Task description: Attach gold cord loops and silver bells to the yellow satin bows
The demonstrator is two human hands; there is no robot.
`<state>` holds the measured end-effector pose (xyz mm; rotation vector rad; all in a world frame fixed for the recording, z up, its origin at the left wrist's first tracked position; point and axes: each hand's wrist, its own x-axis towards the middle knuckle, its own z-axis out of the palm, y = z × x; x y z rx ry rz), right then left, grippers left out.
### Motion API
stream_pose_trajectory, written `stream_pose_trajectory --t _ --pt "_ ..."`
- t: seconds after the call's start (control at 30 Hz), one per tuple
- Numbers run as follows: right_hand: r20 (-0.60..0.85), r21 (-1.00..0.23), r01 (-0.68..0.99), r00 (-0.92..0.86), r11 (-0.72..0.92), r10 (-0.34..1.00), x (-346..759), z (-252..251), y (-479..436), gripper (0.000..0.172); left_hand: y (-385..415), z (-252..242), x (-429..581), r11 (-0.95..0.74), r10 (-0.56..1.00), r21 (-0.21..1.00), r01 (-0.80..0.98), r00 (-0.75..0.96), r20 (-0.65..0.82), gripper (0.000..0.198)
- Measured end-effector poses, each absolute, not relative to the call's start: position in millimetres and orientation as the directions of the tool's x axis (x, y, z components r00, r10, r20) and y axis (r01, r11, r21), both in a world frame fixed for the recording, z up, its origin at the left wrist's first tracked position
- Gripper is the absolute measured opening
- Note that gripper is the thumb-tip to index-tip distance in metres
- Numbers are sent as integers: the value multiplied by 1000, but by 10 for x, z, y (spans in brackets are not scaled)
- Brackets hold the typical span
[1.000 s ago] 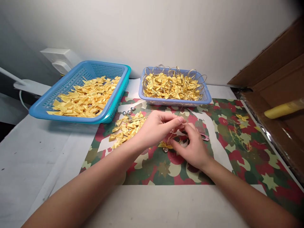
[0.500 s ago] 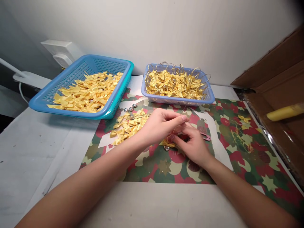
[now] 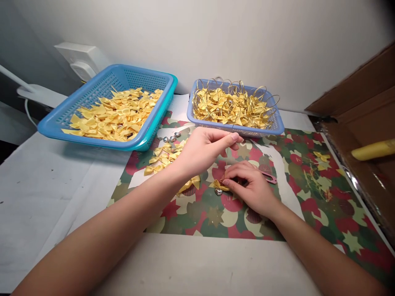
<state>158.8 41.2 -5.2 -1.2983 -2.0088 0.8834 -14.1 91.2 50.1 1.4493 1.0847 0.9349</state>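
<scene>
My left hand (image 3: 206, 149) is raised over the patterned sheet, thumb and fingers closed in a pinch. A thin thread (image 3: 226, 158) runs from the pinch down toward my right hand; a fine needle-like tip barely shows above the fingers. Lower and to the right, my right hand (image 3: 251, 185) is closed on a yellow ribbon bow (image 3: 217, 184), pressing it near the sheet. At the bow's lower edge hangs a small silver bell (image 3: 218, 192). More yellow bows (image 3: 165, 158) lie on the sheet, partly hidden behind my left wrist.
A blue basket (image 3: 138, 142) of yellow bows stands at left. Behind my hands is a smaller basket (image 3: 236, 129) with bows and gold wire loops. Silver bells (image 3: 172, 139), pink snips (image 3: 271, 178) and thread scraps (image 3: 316, 181) lie around. A cardboard box (image 3: 354, 123) borders the right.
My left hand has moved up and away from my right hand, with thread stretched between them. My right hand stays on the bow. The view has shifted slightly.
</scene>
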Motion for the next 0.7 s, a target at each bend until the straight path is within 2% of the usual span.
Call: stream_pose_trajectory --t 0.33,0.7 --pt "73 -726 600 -420 337 904 1597 -26 394 11 1033 403 -216 -75 967 995 66 247 57 23" --pt "85 -722 585 -456 370 886 1637 -82 385 10 1143 342 -291 -25 989 999 42 144 19 23"
